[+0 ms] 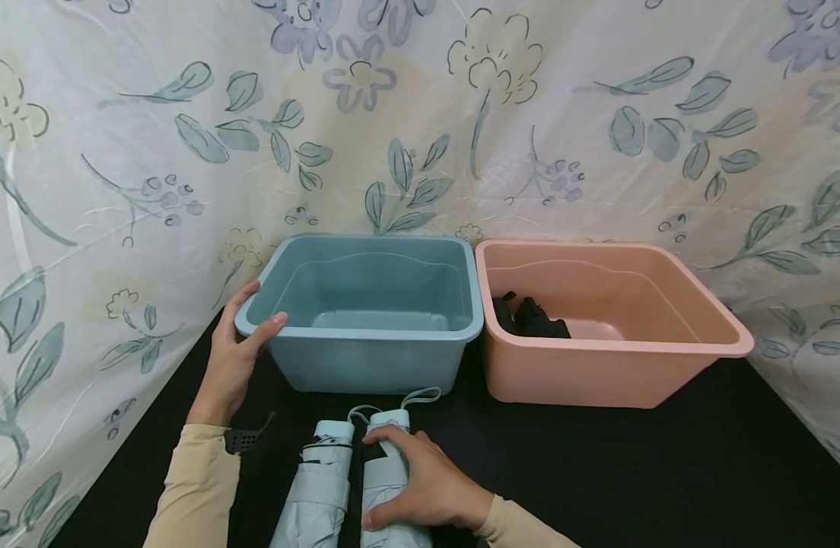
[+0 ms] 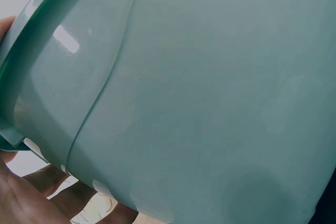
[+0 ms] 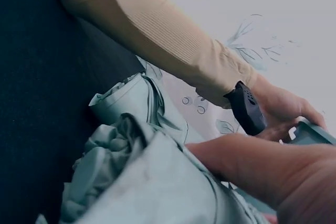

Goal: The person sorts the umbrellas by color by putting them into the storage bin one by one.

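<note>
My left hand grips the left front corner of a blue plastic bin, thumb over the rim and fingers along its outer side. The left wrist view is mostly filled by the wall of that bin. Two folded pale-blue umbrellas lie side by side in front of it, handles and wrist loops toward the bin. Around the right-hand umbrella my right hand curls, thumb near and fingers toward the handle. The left-hand umbrella lies free beside it. In the right wrist view, folded fabric shows under my thumb.
A pink bin stands right of the blue one, their rims nearly meeting. Inside its left end are black items. A black cloth covers the table, and a floral curtain hangs close behind the bins.
</note>
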Motion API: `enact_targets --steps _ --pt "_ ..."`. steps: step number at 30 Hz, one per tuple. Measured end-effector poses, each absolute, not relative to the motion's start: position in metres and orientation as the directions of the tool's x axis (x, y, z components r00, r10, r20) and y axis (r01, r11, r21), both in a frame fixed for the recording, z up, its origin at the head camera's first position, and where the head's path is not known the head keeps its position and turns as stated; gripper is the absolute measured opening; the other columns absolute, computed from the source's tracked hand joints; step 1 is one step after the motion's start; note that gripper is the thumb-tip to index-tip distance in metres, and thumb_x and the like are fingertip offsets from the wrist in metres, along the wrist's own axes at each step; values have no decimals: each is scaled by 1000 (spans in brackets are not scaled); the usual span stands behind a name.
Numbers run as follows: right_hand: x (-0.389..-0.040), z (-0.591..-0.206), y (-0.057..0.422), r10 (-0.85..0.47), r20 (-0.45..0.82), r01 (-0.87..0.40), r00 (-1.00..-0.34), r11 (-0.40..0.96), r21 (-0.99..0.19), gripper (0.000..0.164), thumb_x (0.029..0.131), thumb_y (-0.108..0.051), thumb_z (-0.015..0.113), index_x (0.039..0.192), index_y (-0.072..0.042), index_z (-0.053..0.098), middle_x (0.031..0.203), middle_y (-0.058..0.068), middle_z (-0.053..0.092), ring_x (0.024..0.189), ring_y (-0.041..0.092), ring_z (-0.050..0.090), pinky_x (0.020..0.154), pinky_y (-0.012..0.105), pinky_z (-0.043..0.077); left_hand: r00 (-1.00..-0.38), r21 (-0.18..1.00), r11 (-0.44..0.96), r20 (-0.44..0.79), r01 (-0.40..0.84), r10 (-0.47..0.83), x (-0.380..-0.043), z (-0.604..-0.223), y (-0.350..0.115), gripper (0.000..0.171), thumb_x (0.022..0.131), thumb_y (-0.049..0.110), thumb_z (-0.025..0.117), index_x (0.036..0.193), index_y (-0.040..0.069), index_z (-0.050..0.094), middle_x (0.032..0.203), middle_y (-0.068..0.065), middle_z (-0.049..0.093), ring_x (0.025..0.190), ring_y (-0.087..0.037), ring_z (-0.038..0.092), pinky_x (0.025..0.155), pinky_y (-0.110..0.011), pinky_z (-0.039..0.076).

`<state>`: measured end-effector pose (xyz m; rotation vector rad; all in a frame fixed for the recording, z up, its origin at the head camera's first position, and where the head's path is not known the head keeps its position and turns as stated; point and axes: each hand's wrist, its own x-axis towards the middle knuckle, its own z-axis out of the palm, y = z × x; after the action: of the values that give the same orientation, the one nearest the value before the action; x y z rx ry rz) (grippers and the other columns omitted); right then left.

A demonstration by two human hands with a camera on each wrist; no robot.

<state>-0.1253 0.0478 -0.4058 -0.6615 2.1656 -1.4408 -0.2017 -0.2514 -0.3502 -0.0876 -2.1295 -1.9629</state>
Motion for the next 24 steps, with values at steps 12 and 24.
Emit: enact_targets --steps 12,24 --pt "-137 -397 55 -758 -19 93 -652 -55 -994 75 84 -12 83 149 -18 46 138 9 48 109 27 60 90 41 54 -968 972 101 222 211 -117 -203 -349 -250 76 100 22 64 162 22 21 162 -9 17 141 -34 25 113 -62 23" --pt "-132 -372 61 -775 14 125 -632 -119 -985 72 88 -11 80 149 -24 44 139 12 45 111 30 60 91 46 54 -967 972 98 223 212 -125 -202 -349 -250 75 100 22 65 161 23 21 162 -9 16 142 -35 23 114 -62 22"
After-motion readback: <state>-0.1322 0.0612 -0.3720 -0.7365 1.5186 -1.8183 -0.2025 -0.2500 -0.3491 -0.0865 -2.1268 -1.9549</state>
